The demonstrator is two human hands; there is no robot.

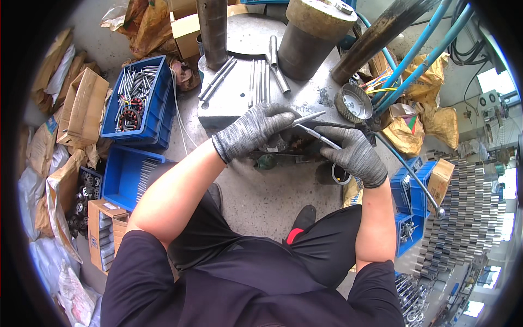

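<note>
Both my hands wear grey knitted gloves. My left hand (251,131) is closed, with a slim metal shaft (309,117) sticking out to the right past its fingertips. My right hand (357,155) pinches a second metal shaft (320,137), which slants up toward the left. The tips of the two shafts come close together; I cannot tell whether they touch. Just beyond my hands is a metal machine table (219,107). On it lie several loose shafts (259,82), a pair of rods (218,78) and two thicker metal tubes (280,80).
A thick cylinder (308,46) and steel columns (212,32) rise from the table, near a round metal dish (354,103). A lever (406,166) with a ball end juts out right. Blue crates (167,109) of metal parts stand left; stacked metal cylinders (460,212) stand right.
</note>
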